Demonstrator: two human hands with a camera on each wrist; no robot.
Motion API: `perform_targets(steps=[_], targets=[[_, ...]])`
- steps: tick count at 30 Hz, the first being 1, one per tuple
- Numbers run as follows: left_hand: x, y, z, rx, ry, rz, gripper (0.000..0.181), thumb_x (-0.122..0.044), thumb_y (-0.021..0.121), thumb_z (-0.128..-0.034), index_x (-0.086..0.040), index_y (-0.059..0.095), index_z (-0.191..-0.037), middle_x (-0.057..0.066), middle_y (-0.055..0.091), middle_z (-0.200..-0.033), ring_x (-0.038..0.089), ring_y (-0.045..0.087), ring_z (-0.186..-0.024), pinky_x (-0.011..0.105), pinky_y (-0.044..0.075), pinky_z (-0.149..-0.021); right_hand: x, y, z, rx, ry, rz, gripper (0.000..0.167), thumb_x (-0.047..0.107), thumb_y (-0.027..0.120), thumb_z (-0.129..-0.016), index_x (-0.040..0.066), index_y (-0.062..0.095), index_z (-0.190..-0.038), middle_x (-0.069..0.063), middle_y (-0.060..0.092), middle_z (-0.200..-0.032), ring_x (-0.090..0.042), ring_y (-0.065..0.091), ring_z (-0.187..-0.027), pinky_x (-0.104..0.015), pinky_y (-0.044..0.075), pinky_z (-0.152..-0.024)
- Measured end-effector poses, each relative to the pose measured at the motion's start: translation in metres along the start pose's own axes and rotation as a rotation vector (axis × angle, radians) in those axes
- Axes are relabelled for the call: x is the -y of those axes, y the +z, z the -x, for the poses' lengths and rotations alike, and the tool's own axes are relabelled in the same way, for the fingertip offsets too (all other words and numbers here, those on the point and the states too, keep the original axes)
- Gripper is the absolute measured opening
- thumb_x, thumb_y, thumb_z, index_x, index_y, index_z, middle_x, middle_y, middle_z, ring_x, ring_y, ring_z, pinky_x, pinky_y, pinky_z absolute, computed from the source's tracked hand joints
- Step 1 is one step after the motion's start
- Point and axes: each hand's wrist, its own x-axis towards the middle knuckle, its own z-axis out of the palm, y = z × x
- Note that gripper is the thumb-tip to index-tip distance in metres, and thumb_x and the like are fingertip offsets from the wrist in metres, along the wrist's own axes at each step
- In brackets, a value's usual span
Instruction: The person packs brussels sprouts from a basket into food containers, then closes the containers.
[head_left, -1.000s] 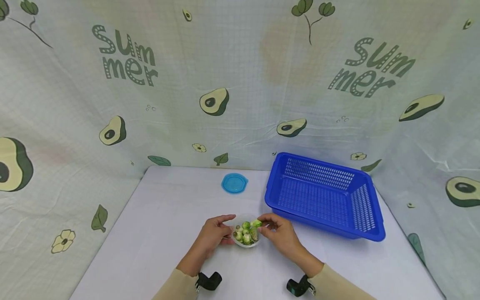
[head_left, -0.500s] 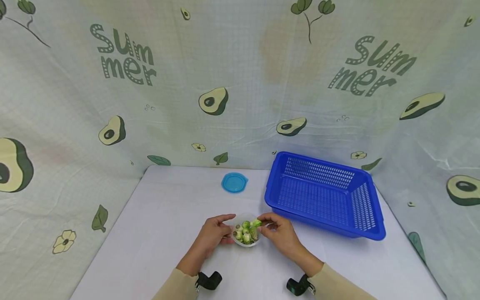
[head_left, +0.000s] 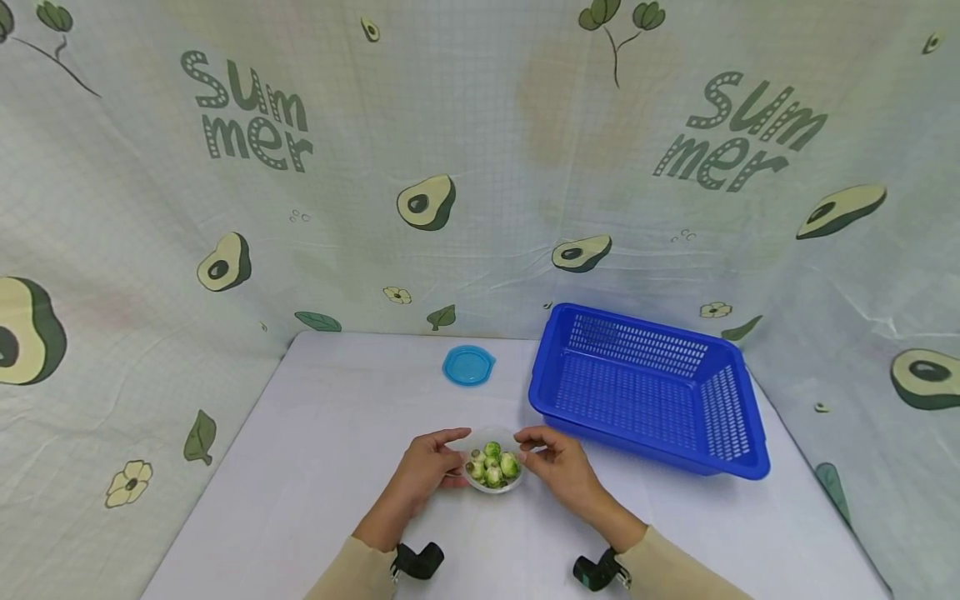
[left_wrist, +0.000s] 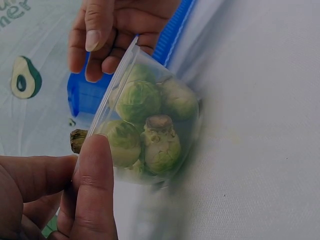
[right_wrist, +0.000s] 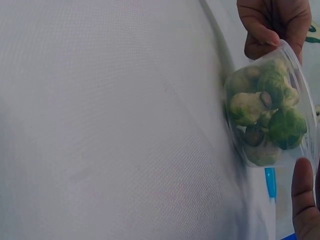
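Observation:
A small clear plastic bowl (head_left: 491, 433) holding several Brussels sprouts (head_left: 493, 477) stands on the white table, between both hands. On its left side my left hand (head_left: 430, 465) pinches the rim between thumb and finger. This grip shows up close in the left wrist view, where a stem end pokes above the rim. My right hand (head_left: 557, 468) is at the bowl's right edge with loosely bent fingers and no sprout between them. In the right wrist view its thumb (right_wrist: 304, 195) is close to the rim; whether it touches is unclear.
A blue perforated plastic basket (head_left: 637, 387) sits at the back right, behind the right hand. Beyond the bowl lies a round blue lid (head_left: 468, 366) on the table. A printed cloth (head_left: 495, 167) hangs along the back and sides.
The Brussels sprout that my right fingers held at the bowl's right rim has been let go and now lies among the others inside. Both hands have stayed nearly still.

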Motion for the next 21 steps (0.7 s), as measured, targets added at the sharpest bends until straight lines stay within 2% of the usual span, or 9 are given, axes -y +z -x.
perform_targets(steps=[9, 14, 21], targets=[[0.0024, 0.0016, -0.0015, -0.01, -0.009, 0.008, 0.05, 0.002, 0.065, -0.096, -0.001, 0.061, -0.146, 0.009, 0.059, -0.089, 0.015, 0.063, -0.071, 0.032, 0.067, -0.066, -0.0011, -0.0008, -0.0001, -0.003, 0.023, 0.0, 0.025, -0.001, 0.072, -0.095, -0.001, 0.074, -0.12, -0.03, 0.07, -0.114, -0.015, 0.067, -0.098, -0.022, 0.057, -0.072], [0.0036, 0.0005, -0.0023, -0.02, -0.005, 0.002, 0.049, 0.0, 0.066, -0.097, -0.002, 0.061, -0.146, 0.008, 0.06, -0.088, 0.016, 0.064, -0.071, 0.033, 0.067, -0.065, 0.0016, -0.0012, -0.0006, 0.0, 0.024, 0.001, 0.024, -0.001, 0.072, -0.096, 0.002, 0.075, -0.12, -0.029, 0.07, -0.117, -0.017, 0.068, -0.101, -0.022, 0.057, -0.074], [0.0019, 0.0018, 0.0002, -0.016, -0.009, 0.007, 0.049, 0.0, 0.066, -0.097, -0.002, 0.061, -0.146, 0.008, 0.061, -0.088, 0.015, 0.064, -0.07, 0.032, 0.067, -0.066, 0.0028, -0.0028, 0.0001, 0.002, 0.024, -0.004, 0.025, 0.002, 0.073, -0.096, -0.001, 0.074, -0.122, -0.029, 0.07, -0.119, -0.013, 0.067, -0.102, -0.022, 0.058, -0.079]])
